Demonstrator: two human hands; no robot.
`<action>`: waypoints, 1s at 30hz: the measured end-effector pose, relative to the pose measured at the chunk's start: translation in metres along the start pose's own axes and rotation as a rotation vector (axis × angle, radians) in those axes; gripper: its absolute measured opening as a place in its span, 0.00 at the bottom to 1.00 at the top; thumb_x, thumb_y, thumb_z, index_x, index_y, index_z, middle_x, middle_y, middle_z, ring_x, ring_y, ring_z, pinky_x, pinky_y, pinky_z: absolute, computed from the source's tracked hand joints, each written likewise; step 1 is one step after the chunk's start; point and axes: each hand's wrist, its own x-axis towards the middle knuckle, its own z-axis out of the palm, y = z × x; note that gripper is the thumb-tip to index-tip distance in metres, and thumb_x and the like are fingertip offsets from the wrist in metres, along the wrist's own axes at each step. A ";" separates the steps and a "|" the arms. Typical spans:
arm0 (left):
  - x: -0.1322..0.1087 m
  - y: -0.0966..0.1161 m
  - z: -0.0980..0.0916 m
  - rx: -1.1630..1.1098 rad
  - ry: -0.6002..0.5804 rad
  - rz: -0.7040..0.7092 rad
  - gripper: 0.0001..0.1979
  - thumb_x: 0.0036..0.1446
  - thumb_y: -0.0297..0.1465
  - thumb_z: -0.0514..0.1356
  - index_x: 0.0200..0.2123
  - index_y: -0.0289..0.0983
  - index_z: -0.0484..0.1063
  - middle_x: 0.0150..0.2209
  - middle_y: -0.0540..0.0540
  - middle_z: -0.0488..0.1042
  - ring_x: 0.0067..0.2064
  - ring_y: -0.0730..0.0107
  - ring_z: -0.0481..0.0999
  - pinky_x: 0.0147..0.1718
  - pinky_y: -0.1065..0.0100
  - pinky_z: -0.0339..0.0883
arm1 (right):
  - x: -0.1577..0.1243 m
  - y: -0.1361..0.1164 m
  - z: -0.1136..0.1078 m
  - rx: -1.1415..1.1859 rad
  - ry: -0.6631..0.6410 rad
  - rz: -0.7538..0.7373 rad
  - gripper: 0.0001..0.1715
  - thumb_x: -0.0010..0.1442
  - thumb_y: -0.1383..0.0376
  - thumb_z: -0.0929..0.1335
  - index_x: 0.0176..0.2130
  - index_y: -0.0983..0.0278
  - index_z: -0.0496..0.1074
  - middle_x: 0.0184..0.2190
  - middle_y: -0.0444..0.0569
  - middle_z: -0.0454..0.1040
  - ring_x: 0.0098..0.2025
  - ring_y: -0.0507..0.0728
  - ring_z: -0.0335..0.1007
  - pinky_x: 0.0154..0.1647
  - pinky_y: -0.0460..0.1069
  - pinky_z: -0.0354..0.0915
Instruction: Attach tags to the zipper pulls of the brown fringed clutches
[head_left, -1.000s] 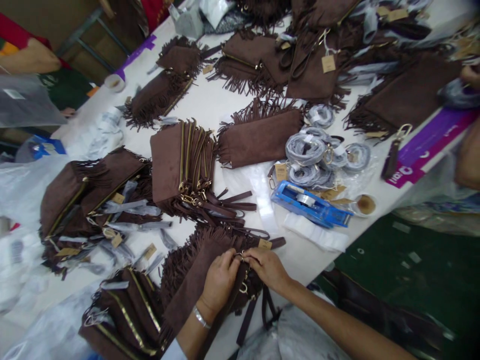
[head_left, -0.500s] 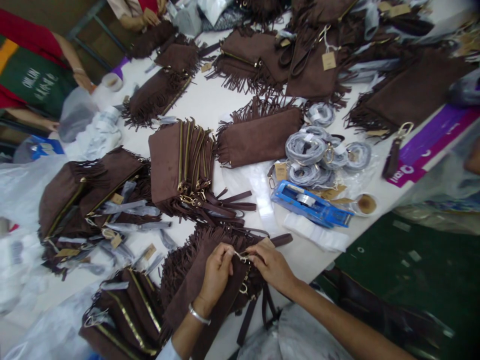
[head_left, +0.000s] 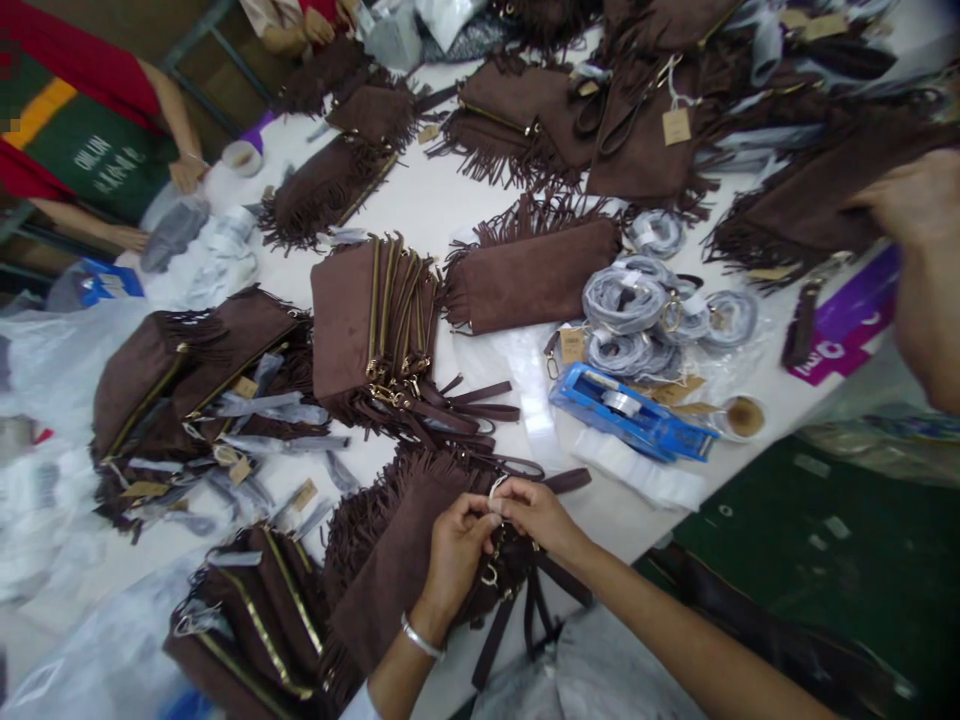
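Observation:
Both my hands meet over a brown fringed suede bag (head_left: 390, 575) lying at the near edge of the white table (head_left: 420, 215). My left hand (head_left: 457, 550) pinches a small pale ring-shaped piece (head_left: 497, 488) by the bag's metal hardware. From the right, my right hand (head_left: 538, 515) has its fingertips closed on the same piece. Dark brown straps (head_left: 536, 600) hang from the bag toward me.
Stacks of brown fringed bags (head_left: 375, 320) cover the table. A blue tape dispenser (head_left: 626, 412) and wrapped grey coils (head_left: 626, 300) lie right of centre. Another person's arm (head_left: 926, 270) enters at the right. A person in red (head_left: 90, 120) stands at the far left. Clear plastic bags (head_left: 45, 360) lie along the left.
My fingers drew closer together around the small piece at the bag's hardware. Another person's arm came into view at the right edge. The view shifted slightly.

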 end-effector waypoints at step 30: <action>0.001 0.008 -0.004 -0.158 0.049 -0.044 0.10 0.52 0.37 0.63 0.30 0.35 0.75 0.19 0.53 0.67 0.22 0.77 0.62 0.23 0.74 0.54 | -0.006 -0.015 -0.010 -0.642 0.100 -0.294 0.05 0.60 0.67 0.65 0.35 0.63 0.71 0.30 0.44 0.73 0.32 0.52 0.68 0.34 0.47 0.61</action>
